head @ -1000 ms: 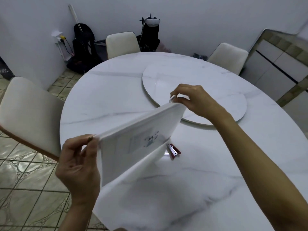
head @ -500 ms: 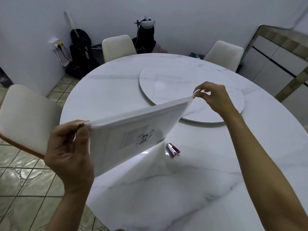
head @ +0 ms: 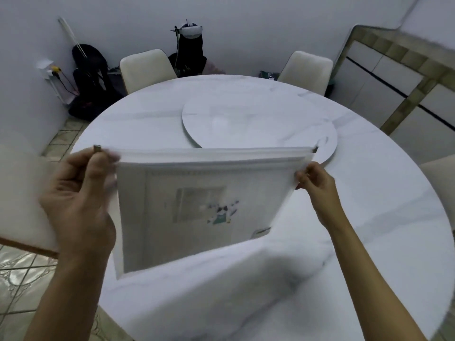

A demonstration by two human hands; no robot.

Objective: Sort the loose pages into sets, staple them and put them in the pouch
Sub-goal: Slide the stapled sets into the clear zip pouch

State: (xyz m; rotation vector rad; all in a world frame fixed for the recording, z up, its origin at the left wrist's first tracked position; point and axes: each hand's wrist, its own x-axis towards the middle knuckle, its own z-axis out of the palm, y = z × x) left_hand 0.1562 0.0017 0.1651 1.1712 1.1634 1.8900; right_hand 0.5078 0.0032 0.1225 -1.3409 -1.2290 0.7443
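aloft | left hand (head: 78, 200) pinches pouch (head: 197, 207) top-left corner | right hand (head: 314, 180) pinches top-right | lower edge over table (head: 369, 193)

Single head-worn wide-angle view, facing forward and down along the forearms. The left hand (head: 81, 193) and right hand (head: 314, 179), pinching the top corners of the pouch (head: 197, 207), lie close and central; beyond the grip the round table (head: 369, 212) recedes toward the far wall (head: 246, 33).

The round, white, grey-veined worktop (head: 384, 207) carries one flat round turntable (head: 246, 121) of the same stone, lying at its far middle.
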